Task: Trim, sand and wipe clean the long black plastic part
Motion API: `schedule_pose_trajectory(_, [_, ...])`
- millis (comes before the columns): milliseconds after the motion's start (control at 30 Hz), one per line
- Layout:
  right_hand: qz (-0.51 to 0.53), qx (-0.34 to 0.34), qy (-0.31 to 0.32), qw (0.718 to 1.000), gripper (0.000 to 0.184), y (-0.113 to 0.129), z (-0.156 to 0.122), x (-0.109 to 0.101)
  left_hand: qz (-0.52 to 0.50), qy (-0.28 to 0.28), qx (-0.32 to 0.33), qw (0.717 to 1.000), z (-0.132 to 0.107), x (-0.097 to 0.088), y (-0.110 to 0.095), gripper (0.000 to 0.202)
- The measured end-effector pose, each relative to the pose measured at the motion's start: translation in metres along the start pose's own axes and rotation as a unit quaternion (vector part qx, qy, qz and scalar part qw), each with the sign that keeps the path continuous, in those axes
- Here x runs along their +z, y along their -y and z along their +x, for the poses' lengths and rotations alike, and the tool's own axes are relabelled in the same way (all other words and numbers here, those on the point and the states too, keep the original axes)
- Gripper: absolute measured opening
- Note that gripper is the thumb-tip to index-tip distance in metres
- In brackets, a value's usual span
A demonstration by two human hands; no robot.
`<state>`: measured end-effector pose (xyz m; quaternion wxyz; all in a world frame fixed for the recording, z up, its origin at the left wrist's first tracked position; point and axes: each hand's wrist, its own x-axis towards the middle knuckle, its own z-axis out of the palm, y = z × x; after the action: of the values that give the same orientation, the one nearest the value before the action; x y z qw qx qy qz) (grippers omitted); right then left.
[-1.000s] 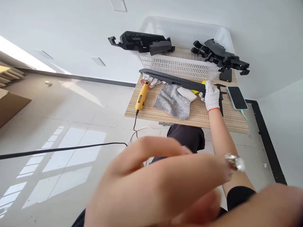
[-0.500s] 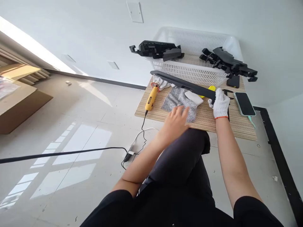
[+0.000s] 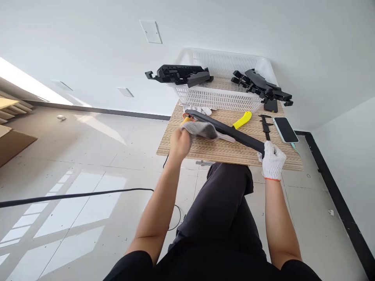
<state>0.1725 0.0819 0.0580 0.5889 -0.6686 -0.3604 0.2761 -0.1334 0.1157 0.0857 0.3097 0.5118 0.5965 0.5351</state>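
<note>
My bare left hand (image 3: 180,144) is closed on a grey cloth (image 3: 200,129), which is lifted off the table and smeared by motion. Slanting over the table is a long black plastic strip (image 3: 225,128); its near right end is in my gloved right hand (image 3: 273,158). The cloth lies close to the strip's left half, and I cannot tell whether they touch. A white pad (image 3: 227,137) shows partly beneath the strip. Beyond the strip lies a yellow-handled tool (image 3: 243,120). The yellow power tool (image 3: 186,120) is mostly hidden behind the cloth and my left hand.
A white plastic basket (image 3: 216,95) stands at the table's back, with black plastic parts (image 3: 181,75) and more black parts (image 3: 263,86) across its rim. Black calipers (image 3: 265,127) and a phone (image 3: 285,130) on a cable lie right. A white glove (image 3: 199,110) lies back left.
My left hand has taken hold of the grey cloth and lifted it leftward, up to the strip. The strip's held end has come nearer to me. The whole view has shifted.
</note>
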Motion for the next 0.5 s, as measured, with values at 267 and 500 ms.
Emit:
schedule_pose_trajectory(267, [0.039,0.032,0.007,0.999,0.036,-0.001,-0.007,-0.002,-0.101,-0.200,0.188,0.956,0.009,-0.040,-0.047,0.059])
schedule_pose_trajectory(500, [0.100,0.095,0.035,0.990,0.033,-0.002,-0.023,-0.029,0.339,0.056,0.265,0.901,-0.021,-0.032,-0.050,0.072])
